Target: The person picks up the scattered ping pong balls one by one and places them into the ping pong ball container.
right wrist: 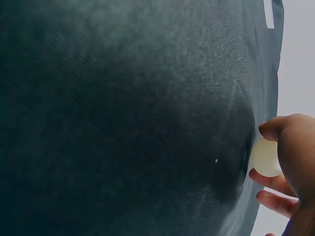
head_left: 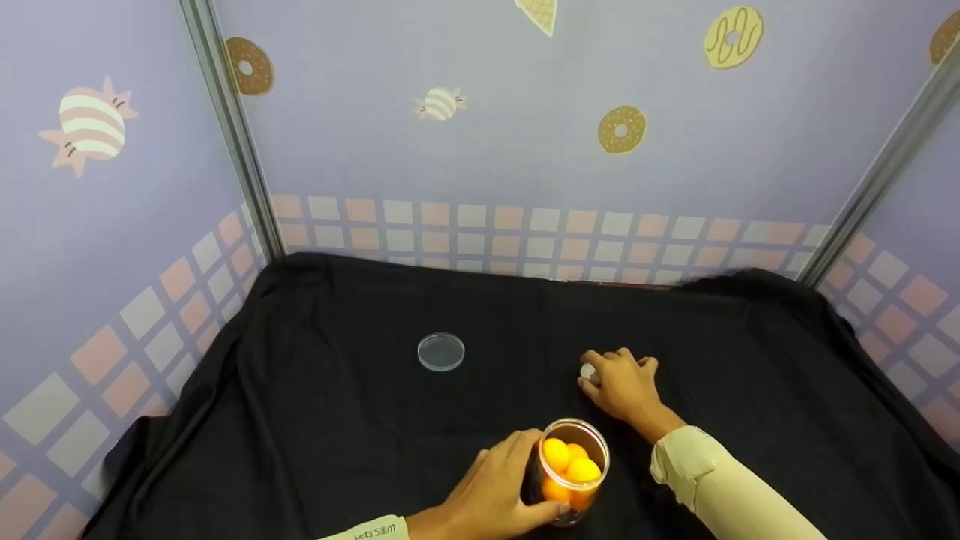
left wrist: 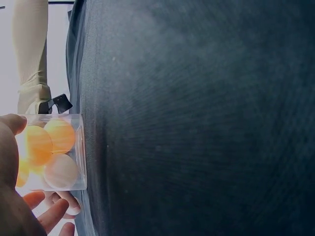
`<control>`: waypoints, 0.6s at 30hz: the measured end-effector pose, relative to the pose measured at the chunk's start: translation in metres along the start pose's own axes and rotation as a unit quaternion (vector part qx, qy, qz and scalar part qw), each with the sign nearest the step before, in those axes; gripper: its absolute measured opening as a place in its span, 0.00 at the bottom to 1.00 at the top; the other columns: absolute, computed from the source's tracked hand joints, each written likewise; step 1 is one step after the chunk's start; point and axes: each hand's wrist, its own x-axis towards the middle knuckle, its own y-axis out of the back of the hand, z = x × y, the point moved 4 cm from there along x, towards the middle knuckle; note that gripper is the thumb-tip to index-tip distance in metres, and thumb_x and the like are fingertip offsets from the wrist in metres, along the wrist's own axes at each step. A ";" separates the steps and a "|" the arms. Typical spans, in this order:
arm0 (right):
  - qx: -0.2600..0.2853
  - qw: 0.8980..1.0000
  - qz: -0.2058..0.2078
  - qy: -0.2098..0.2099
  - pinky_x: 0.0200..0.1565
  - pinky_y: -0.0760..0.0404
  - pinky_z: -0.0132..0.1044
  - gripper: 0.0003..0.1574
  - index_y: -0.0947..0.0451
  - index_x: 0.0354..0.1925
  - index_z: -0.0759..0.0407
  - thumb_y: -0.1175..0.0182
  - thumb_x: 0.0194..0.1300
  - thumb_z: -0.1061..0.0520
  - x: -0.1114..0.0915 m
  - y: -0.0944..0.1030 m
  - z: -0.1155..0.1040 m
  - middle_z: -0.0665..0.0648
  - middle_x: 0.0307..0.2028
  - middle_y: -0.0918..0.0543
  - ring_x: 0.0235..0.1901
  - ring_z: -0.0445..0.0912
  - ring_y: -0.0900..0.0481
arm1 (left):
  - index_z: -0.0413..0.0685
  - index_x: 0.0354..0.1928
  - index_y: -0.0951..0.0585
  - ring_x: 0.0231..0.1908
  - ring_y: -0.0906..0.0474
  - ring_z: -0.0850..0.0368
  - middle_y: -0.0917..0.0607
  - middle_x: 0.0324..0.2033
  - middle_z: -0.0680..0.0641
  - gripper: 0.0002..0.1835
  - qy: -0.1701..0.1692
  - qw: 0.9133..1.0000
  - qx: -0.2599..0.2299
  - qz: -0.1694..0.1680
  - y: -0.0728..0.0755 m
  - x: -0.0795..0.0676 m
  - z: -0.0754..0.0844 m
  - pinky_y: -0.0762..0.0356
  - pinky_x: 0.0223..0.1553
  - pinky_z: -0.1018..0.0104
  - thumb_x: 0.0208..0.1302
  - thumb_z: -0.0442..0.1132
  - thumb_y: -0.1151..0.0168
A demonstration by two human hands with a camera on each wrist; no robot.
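My left hand (head_left: 495, 484) grips a clear plastic jar (head_left: 574, 431) by its side, near the front of the black cloth. Several orange balls (head_left: 583, 471) are inside it, and the left wrist view also shows a white ball (left wrist: 61, 170) at the bottom. The jar's mouth is uncovered. To the right and farther back, my right hand (head_left: 622, 382) pinches a white ball (right wrist: 266, 157) between thumb and fingers, at the cloth's surface. In the head view the fingers cover part of this ball (head_left: 588, 371).
A round clear lid (head_left: 441, 352) lies flat on the black cloth (head_left: 360, 427), left of the hands and farther back. Purple walls (head_left: 517, 135) with sweets printed on them enclose the cloth at the back and both sides. Metal posts (head_left: 236, 135) stand in the corners.
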 end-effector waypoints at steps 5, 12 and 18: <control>0.002 0.999 0.029 0.027 0.48 0.34 0.68 0.20 0.19 0.51 0.43 0.31 0.63 0.41 -0.003 0.013 -0.006 0.53 0.38 0.13 0.44 0.55 0.22 | 0.50 0.65 0.30 0.49 0.19 0.59 0.18 0.52 0.52 0.41 0.003 1.000 0.002 -0.004 0.000 0.000 0.000 0.16 0.47 0.57 0.58 0.66 0.30; 0.021 0.997 0.054 0.053 0.50 0.35 0.67 0.21 0.19 0.53 0.42 0.31 0.64 0.40 -0.009 0.044 -0.018 0.51 0.41 0.11 0.44 0.52 0.21 | 0.50 0.64 0.30 0.49 0.19 0.60 0.18 0.52 0.53 0.40 -0.001 1.000 0.001 -0.001 0.001 0.001 0.001 0.16 0.47 0.58 0.58 0.65 0.30; 0.056 0.991 0.090 0.081 0.50 0.35 0.62 0.22 0.18 0.54 0.41 0.32 0.64 0.39 -0.025 0.081 -0.033 0.47 0.46 0.11 0.48 0.48 0.21 | 0.49 0.65 0.30 0.49 0.18 0.59 0.18 0.53 0.53 0.40 -0.006 1.000 -0.001 -0.003 0.000 0.002 0.001 0.16 0.48 0.58 0.58 0.64 0.30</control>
